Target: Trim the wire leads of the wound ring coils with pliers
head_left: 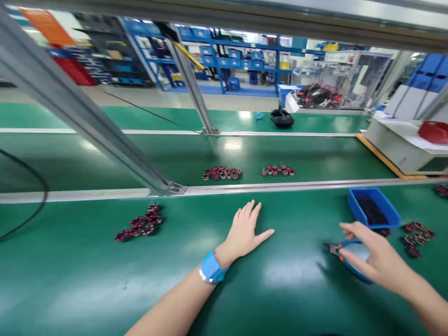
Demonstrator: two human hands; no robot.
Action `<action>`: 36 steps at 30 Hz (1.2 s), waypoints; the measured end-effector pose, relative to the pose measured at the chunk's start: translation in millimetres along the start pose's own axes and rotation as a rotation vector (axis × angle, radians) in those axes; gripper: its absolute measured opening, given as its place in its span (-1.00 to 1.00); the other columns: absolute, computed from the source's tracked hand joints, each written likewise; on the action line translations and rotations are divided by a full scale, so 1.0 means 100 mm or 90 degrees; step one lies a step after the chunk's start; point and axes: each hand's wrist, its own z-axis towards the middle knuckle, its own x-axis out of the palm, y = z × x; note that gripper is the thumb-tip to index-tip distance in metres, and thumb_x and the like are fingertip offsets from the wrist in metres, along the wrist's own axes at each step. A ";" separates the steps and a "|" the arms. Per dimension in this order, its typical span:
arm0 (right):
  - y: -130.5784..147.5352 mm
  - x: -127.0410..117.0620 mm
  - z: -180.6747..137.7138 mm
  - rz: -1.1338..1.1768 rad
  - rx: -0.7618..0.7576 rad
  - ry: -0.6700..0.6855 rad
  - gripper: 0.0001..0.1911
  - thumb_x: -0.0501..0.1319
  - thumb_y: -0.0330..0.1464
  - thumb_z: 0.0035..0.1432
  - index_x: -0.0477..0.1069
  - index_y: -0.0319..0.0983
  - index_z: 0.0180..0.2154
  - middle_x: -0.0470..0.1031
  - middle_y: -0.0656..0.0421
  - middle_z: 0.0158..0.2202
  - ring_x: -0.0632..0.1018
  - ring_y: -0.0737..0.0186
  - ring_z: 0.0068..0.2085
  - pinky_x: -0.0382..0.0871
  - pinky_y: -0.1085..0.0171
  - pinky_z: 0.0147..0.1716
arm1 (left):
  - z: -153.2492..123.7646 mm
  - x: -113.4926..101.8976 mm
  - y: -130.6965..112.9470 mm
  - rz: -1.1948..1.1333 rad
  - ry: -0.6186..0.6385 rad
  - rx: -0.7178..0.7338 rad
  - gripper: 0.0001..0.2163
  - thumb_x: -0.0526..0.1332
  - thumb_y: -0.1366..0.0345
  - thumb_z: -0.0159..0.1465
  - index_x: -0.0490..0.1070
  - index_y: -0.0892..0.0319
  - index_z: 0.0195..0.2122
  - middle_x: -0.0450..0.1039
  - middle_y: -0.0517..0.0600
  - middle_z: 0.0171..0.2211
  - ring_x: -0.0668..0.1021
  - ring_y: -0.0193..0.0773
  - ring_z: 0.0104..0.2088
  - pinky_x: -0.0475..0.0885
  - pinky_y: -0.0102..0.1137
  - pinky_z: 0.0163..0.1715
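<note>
My left hand [244, 232], with a blue watch [212, 268] on its wrist, lies palm down on the green tabletop [224, 308]. Its fingers are stretched out and the thumb is spread; nothing is in it. On the right, my right hand [376, 256] has its thumb and fingers around a pair of cutting pliers [335, 249] with blue handles and orange marks. The jaws point left, and a shadow falls on the table below them. A blue bin [395, 219] with dark contents stands just behind this hand.
Small dark red-and-copper round parts lie in piles: one at left [143, 223], one at right [416, 237], and two behind the metal rail [280, 187]. A slanted aluminium post [105, 126] rises at left. A beige box [402, 144] stands at back right.
</note>
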 end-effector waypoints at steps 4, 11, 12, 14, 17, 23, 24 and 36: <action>0.12 0.37 -0.78 -0.085 0.156 -0.056 -0.61 0.19 -0.25 0.20 0.26 -0.23 0.04 0.45 0.00 -0.14 0.52 0.01 -0.14 0.46 0.07 -0.18 | 0.00 0.02 -0.03 0.059 0.030 0.042 -0.16 0.06 -0.25 0.17 0.12 0.34 0.27 0.06 0.38 0.30 0.16 0.23 0.30 0.13 0.10 0.20; 0.37 0.67 -0.77 -0.061 0.232 -0.096 -0.80 0.11 -0.46 0.17 0.40 -0.23 -0.15 0.46 0.06 -0.25 0.50 0.09 -0.20 0.44 0.17 -0.17 | 0.18 0.09 0.07 0.138 0.040 0.048 -0.16 -0.03 -0.24 0.16 0.14 0.39 0.26 0.05 0.38 0.30 0.16 0.27 0.29 0.14 0.10 0.18; 0.38 0.67 -0.74 -0.063 0.242 -0.103 -0.81 0.12 -0.46 0.16 0.41 -0.24 -0.17 0.46 0.06 -0.26 0.50 0.09 -0.21 0.45 0.17 -0.19 | 0.20 0.09 0.06 0.135 0.034 0.044 -0.15 -0.04 -0.24 0.14 0.16 0.39 0.25 0.06 0.38 0.29 0.18 0.29 0.28 0.15 0.10 0.18; 0.36 0.68 -0.68 -0.065 0.249 -0.111 -0.84 0.14 -0.46 0.14 0.42 -0.25 -0.21 0.46 0.06 -0.29 0.51 0.09 -0.24 0.45 0.18 -0.22 | 0.22 0.08 0.01 0.122 0.021 0.037 -0.13 -0.06 -0.26 0.12 0.19 0.42 0.23 0.10 0.41 0.27 0.22 0.32 0.25 0.19 0.08 0.16; 0.30 0.69 -0.49 -0.056 0.232 -0.120 -0.88 0.17 -0.46 0.12 0.43 -0.28 -0.25 0.47 0.04 -0.30 0.52 0.09 -0.27 0.46 0.19 -0.27 | 0.20 0.08 -0.19 0.096 0.003 0.023 -0.14 -0.08 -0.27 0.13 0.24 0.44 0.19 0.15 0.42 0.24 0.28 0.31 0.21 0.23 0.07 0.14; 0.07 0.49 -0.29 0.013 0.191 -0.204 -0.74 0.24 -0.22 0.13 0.45 -0.24 -0.19 0.50 0.06 -0.28 0.54 0.11 -0.25 0.47 0.19 -0.25 | 0.05 0.18 -0.72 0.023 -0.049 0.068 -0.27 0.02 -0.18 0.19 0.24 0.38 0.14 0.21 0.39 0.19 0.35 0.24 0.16 0.32 0.07 0.09; -0.03 0.41 -0.37 0.025 0.202 -0.243 -0.69 0.22 -0.18 0.14 0.43 -0.21 -0.12 0.50 0.06 -0.21 0.53 0.11 -0.17 0.45 0.19 -0.16 | 0.00 0.19 -0.83 0.002 -0.072 0.088 -0.31 0.05 -0.16 0.20 0.22 0.35 0.14 0.22 0.38 0.19 0.36 0.23 0.15 0.33 0.07 0.09; -2.11 -0.05 -0.73 0.069 0.635 -0.533 -0.31 0.05 -0.02 0.19 0.19 -0.39 0.17 0.33 -0.25 0.10 0.37 -0.21 0.13 0.20 -0.20 0.06 | 0.74 0.68 -2.98 -0.322 0.032 0.344 -0.43 0.24 0.06 0.22 0.16 0.22 0.18 0.28 0.26 0.17 0.37 0.03 0.19 0.30 -0.02 0.19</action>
